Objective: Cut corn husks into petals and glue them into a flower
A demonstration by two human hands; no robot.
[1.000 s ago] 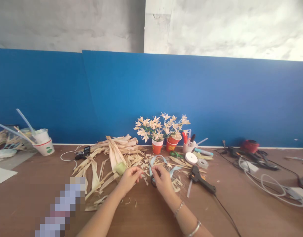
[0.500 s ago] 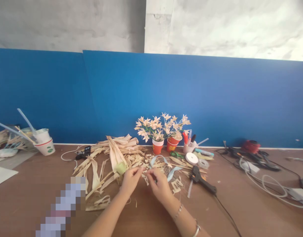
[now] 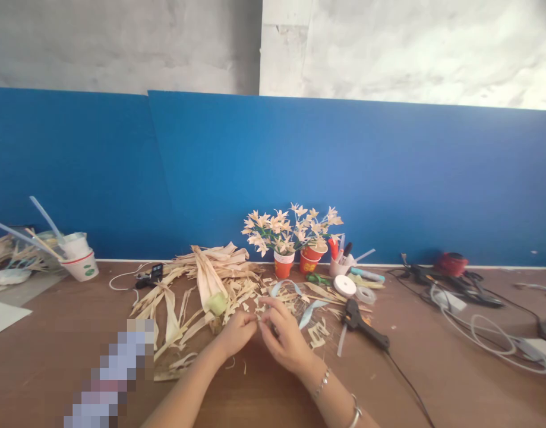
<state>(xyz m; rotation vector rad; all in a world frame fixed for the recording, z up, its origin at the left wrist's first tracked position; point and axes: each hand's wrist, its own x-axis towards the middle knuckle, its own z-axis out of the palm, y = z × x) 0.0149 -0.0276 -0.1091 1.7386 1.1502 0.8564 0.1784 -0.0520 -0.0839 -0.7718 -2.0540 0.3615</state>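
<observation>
With twelve o'clock set straight ahead toward the blue partition (image 3: 273,154), the left hand (image 3: 238,331) and the right hand (image 3: 282,337) are brought together at the centre, their fingertips almost meeting. The left thumb and forefinger are pressed together as in a pinch, while the right fingers are loosely bent around the same spot; whether something small is gripped there cannot be made out (any sliver of husk would be lost among the pale scraps behind). From that meeting point the husk pile (image 3: 219,255) is found at about eleven o'clock, and the left hand is the nearer. In it a broad husk (image 3: 205,274) is laid with its long axis from eleven toward five, its near end, where a light green piece (image 3: 217,304) is seen, being directed toward the left hand. On the other side, the glue gun (image 3: 366,326) is placed at three o'clock, nearer the right hand, its body slanted from ten to four. At one o'clock, well beyond both hands, husk-coloured flowers (image 3: 279,223) are held upright in red cups (image 3: 282,268).
</observation>
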